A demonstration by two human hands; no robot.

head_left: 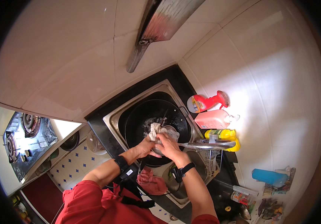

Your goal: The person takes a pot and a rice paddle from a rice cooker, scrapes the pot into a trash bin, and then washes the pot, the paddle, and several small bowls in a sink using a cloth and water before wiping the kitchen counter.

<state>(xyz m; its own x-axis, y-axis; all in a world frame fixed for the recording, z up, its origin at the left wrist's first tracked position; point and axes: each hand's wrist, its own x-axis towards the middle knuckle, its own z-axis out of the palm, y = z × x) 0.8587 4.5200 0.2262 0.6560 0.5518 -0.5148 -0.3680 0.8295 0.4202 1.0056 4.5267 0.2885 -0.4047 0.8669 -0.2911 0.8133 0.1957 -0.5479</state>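
My left grip (pixel 144 147) and right grip (pixel 170 147): both grasping whitish cloth (pixel 155 130) | it bulges forward between them, above black wok (pixel 135 117)

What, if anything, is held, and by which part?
A white cloth, seemingly by its near end, where the left hand and right hand meet; which one grips it is unclear. A shiny thing beside it may be held too.
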